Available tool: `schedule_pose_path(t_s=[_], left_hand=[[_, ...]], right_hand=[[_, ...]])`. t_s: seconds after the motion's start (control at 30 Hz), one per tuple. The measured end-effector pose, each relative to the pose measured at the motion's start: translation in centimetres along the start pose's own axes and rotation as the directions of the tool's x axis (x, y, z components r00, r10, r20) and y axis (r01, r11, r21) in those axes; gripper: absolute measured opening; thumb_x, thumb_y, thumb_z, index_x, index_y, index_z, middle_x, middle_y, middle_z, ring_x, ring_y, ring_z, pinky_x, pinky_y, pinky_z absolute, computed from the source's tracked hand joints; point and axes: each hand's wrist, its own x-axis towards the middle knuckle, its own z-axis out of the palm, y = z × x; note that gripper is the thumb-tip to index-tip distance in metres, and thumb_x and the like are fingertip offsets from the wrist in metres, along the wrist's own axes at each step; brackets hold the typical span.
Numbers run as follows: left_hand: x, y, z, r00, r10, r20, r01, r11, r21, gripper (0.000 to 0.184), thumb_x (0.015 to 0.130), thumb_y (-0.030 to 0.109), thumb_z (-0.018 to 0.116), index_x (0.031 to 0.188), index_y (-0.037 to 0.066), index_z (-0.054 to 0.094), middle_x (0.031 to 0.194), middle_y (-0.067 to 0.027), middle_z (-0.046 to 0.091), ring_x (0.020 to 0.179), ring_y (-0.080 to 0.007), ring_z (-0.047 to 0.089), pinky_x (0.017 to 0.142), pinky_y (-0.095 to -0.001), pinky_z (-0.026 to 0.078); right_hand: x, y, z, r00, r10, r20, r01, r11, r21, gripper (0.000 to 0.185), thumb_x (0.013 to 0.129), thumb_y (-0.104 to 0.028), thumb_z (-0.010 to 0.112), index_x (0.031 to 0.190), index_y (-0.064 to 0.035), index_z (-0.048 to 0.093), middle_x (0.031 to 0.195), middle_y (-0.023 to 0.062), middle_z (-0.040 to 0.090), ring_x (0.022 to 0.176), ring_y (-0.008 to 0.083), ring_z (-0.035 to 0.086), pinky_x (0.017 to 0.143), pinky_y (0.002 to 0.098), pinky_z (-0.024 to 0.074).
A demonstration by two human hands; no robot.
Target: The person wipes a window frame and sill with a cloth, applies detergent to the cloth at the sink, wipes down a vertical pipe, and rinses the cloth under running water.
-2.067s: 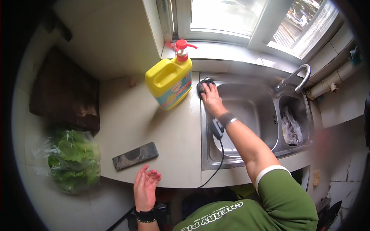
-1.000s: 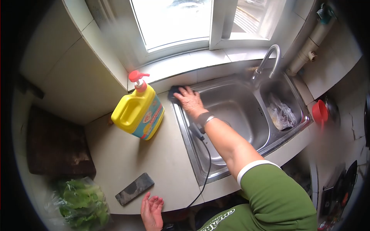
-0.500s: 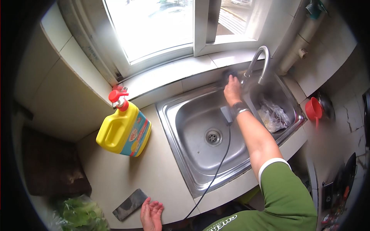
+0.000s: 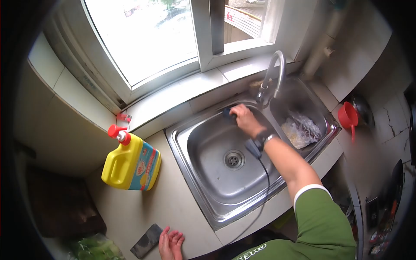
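My right hand (image 4: pixel 245 119) is closed around a small dark-blue item (image 4: pixel 228 114) at the far rim of the large sink basin (image 4: pixel 201 158). Most of that item is hidden by my fingers, so its kind cannot be told. A dark band (image 4: pixel 264 138) circles my right wrist, and a small grey box (image 4: pixel 253 148) on a black cable hangs beside it over the basin. My left hand (image 4: pixel 171 245) rests palm up with loosely curled fingers by the counter's front edge. It holds nothing, next to a dark flat rectangular slab (image 4: pixel 146 241).
A yellow pump bottle (image 4: pixel 130 162) stands left of the sink. The curved faucet (image 4: pixel 281 71) rises behind the basins. A clear plastic bag (image 4: pixel 302 130) lies in the small right basin. A red dipper (image 4: pixel 348 116) is at the right; leafy greens (image 4: pixel 95 248) sit lower left.
My right hand has moved from beside the faucet base leftward and nearer, to the large basin's back rim, with the dark-blue item. My left hand stays by the slab. The view has shifted slightly.
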Motion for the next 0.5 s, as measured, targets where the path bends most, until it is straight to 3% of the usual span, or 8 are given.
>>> schedule_pose_path(t_s=[0.1, 0.17, 0.23, 0.27, 0.3, 0.37, 0.47, 0.5], left_hand=[[0.0, 0.5, 0.2, 0.999, 0.029, -0.017, -0.029, 0.999, 0.014, 0.035, 0.099, 0.022, 0.040, 0.127, 0.002, 0.044, 0.105, -0.0131, 0.060, 0.098, -0.0251, 0.058, 0.090, -0.0410, 0.046], [0.0, 0.5, 0.0, 0.999, 0.034, -0.027, -0.033, 0.999, 0.025, 0.035, 0.098, 0.022, 0.040, 0.127, 0.002, 0.044, 0.104, -0.0130, 0.060, 0.098, -0.0251, 0.058, 0.090, -0.0411, 0.046], [0.1, 0.3, -0.2, 0.999, 0.040, -0.031, -0.039, 0.999, 0.024, 0.035, 0.098, 0.022, 0.040, 0.127, 0.002, 0.044, 0.104, -0.0129, 0.060, 0.098, -0.0252, 0.058, 0.090, -0.0413, 0.046], [0.1, 0.3, -0.3, 0.999, 0.036, -0.038, -0.035, 0.999, 0.022, 0.035, 0.098, 0.022, 0.041, 0.126, 0.001, 0.044, 0.103, -0.0128, 0.060, 0.098, -0.0252, 0.059, 0.090, -0.0412, 0.046], [0.1, 0.1, -0.3, 0.999, 0.031, -0.045, -0.030, 0.999, 0.020, 0.035, 0.098, 0.022, 0.041, 0.126, 0.001, 0.045, 0.103, -0.0127, 0.060, 0.097, -0.0253, 0.059, 0.090, -0.0412, 0.046], [-0.1, -0.1, -0.3, 0.998, 0.025, -0.057, -0.024, 1.000, 0.018, 0.035, 0.098, 0.022, 0.041, 0.126, 0.001, 0.045, 0.102, -0.0125, 0.060, 0.097, -0.0253, 0.059, 0.090, -0.0408, 0.046], [0.3, -0.2, 0.4, 0.998, 0.024, -0.064, -0.021, 0.999, 0.040, 0.035, 0.098, 0.023, 0.042, 0.125, 0.001, 0.046, 0.101, -0.0120, 0.061, 0.095, -0.0248, 0.059, 0.087, -0.0395, 0.047], [0.5, -0.2, 0.5, 0.997, 0.021, -0.075, -0.016, 0.998, 0.065, 0.035, 0.098, 0.023, 0.042, 0.125, 0.001, 0.046, 0.100, -0.0117, 0.061, 0.095, -0.0246, 0.059, 0.086, -0.0389, 0.048]], right_hand=[[-1.3, -0.9, 0.4, 0.978, 0.108, -0.181, -0.120, 0.991, -0.052, 0.027, 0.067, 0.007, 0.044, 0.084, -0.0052, 0.060, 0.090, 0.0116, 0.061, 0.095, 0.0316, 0.053, 0.087, 0.0398, 0.0440], [0.0, 0.0, 1.0, 0.913, 0.209, -0.351, -0.246, 0.967, -0.064, 0.031, 0.070, 0.006, 0.045, 0.096, -0.0044, 0.059, 0.098, 0.0131, 0.060, 0.099, 0.0328, 0.051, 0.088, 0.0414, 0.0424], [2.5, 1.0, 2.0, 0.853, 0.196, -0.483, -0.310, 0.936, -0.166, 0.033, 0.077, -0.001, 0.047, 0.109, -0.0039, 0.056, 0.106, 0.0144, 0.058, 0.103, 0.0341, 0.049, 0.090, 0.0434, 0.0405], [4.0, 1.1, 2.5, 0.828, 0.456, -0.327, -0.525, 0.834, -0.166, 0.034, 0.079, -0.012, 0.051, 0.112, -0.0044, 0.054, 0.110, 0.0147, 0.057, 0.108, 0.0335, 0.047, 0.091, 0.0458, 0.0393], [5.1, 1.1, 2.8, 0.711, 0.684, -0.163, -0.703, 0.680, -0.209, 0.039, 0.081, -0.022, 0.055, 0.116, -0.0050, 0.053, 0.113, 0.0151, 0.056, 0.113, 0.0330, 0.045, 0.092, 0.0482, 0.0381], [5.1, 1.5, 2.9, 0.729, 0.654, -0.203, -0.684, 0.714, -0.153, 0.038, 0.078, -0.021, 0.060, 0.113, -0.0059, 0.054, 0.116, 0.0121, 0.055, 0.116, 0.0320, 0.044, 0.092, 0.0492, 0.0377], [3.7, 1.6, 3.5, 0.856, 0.459, -0.239, -0.512, 0.818, -0.263, 0.037, 0.074, -0.014, 0.063, 0.110, -0.0074, 0.056, 0.109, 0.0128, 0.057, 0.113, 0.0341, 0.047, 0.092, 0.0481, 0.0387], [3.3, 1.7, 3.7, 0.902, 0.363, -0.235, -0.418, 0.870, -0.261, 0.035, 0.070, -0.005, 0.063, 0.105, -0.0083, 0.057, 0.109, 0.0101, 0.057, 0.112, 0.0338, 0.047, 0.091, 0.0473, 0.0395]])
